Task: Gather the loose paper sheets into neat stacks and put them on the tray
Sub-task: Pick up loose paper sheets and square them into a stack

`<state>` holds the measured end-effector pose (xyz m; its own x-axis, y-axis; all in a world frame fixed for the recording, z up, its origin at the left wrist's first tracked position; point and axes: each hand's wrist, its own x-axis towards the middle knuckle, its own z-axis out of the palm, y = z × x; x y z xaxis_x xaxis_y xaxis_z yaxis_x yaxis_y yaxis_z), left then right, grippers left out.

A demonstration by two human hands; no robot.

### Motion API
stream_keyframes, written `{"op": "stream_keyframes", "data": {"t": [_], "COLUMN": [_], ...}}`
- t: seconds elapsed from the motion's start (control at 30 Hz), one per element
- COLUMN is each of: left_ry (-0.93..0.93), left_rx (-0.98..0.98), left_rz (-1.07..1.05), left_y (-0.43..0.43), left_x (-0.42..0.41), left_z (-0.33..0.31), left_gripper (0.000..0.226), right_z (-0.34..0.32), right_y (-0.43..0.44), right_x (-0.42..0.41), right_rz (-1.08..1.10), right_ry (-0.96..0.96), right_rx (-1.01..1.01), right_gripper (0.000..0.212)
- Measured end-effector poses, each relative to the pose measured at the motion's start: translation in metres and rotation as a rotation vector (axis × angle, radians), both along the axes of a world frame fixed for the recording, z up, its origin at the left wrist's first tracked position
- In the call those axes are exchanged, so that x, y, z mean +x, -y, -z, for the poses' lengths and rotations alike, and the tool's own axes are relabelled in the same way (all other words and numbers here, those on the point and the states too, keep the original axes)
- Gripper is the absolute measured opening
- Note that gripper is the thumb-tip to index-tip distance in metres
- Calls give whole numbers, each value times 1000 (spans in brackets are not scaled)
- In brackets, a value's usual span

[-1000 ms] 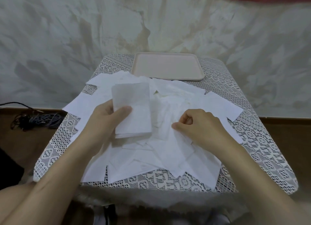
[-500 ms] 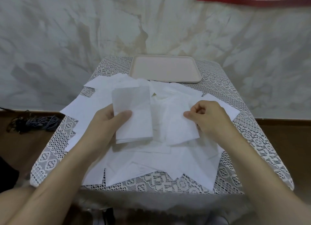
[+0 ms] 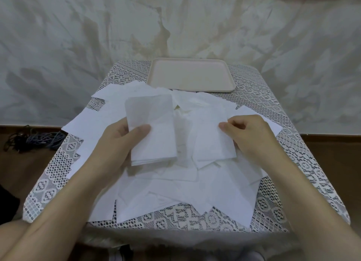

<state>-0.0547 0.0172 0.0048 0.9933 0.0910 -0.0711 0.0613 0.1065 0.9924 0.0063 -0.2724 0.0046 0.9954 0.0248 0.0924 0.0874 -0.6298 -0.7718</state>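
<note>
1. Small table (image 3: 58, 182) under a white lace cloth, seen from the head camera; its near edge lies just above the person's forearms.
2. Left hand (image 3: 121, 137) grips a partly built stack (image 3: 154, 136) raised above the heap; the thumb is clamped across its face, and the fingers behind it are hidden.
3. Right hand (image 3: 250, 132) pinches the upper right edge of a single sheet (image 3: 211, 136) between thumb and forefinger; the other fingers are curled in. The sheet lies just beside the stack, apart from it.
4. Step in hand, as judged: adding this sheet to the stack. It is best laid on flat, long edges parallel; the left thumb lifts briefly to admit it and then presses down again. A tap of the lower edges on the table should square the stack, which is slightly fanned at the bottom.
5. Loose sheets (image 3: 175, 198): thin, white, rectangular, limp; they overlap at all angles from the near edge to the far half of the table, and some overhang the sides.
6. Tray (image 3: 191, 89): pale beige, shallow-rimmed, at the far end with no paper on it; the farthest sheets lie at its near rim.
7. Stained, mottled wall (image 3: 78, 46) behind.
</note>
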Motion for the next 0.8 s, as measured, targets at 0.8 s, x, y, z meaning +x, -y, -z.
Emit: {"op": "stream_keyframes", "data": {"t": [0.8], "left_ry": [-2], "left_rx": [3], "left_rz": [15], "left_y": [-4], "left_x": [4], "left_z": [5], "left_gripper": [20], "right_z": [1], "right_y": [1], "right_x": [7], "right_rz": [39], "right_ry": [78], "right_rx": [-27], "right_gripper": [32]}}
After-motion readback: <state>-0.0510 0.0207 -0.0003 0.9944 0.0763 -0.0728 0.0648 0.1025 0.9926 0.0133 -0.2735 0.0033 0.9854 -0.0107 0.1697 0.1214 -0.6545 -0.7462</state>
